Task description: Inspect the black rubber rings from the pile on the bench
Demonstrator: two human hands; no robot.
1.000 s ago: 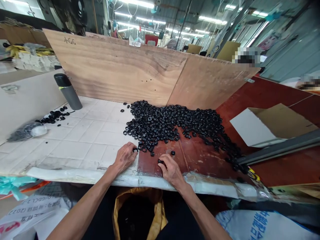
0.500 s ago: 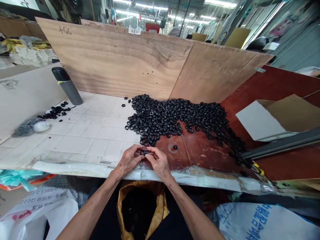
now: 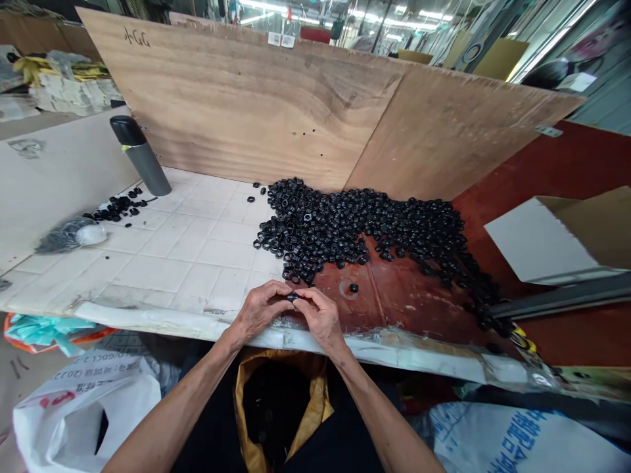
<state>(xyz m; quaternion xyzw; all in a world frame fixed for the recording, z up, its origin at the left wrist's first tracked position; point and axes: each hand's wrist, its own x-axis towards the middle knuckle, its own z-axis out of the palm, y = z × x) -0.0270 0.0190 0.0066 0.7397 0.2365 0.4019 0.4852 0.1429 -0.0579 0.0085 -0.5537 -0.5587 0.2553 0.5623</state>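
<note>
Between the fingertips of both hands is a small black plastic ring, mostly covered by the fingers. My left hand pinches it from the left, and my right hand grips it from the right. Both hands are just above the table's front edge. Right behind them spreads a large heap of black rings, partly on white tiles and partly on the red-brown board. A single black piece lies apart, to the right of my right hand. Below my hands an open yellow sack holds dark contents that I cannot make out.
A grey bottle with a black cap stands at the left, near loose black pieces and a clear plastic bag. A plywood panel closes off the back. On the right are an open carton and a dark metal bar.
The black pieces at my fingertips have come together into one closely held piece. The camera view has shifted slightly; the heap looks the same.
</note>
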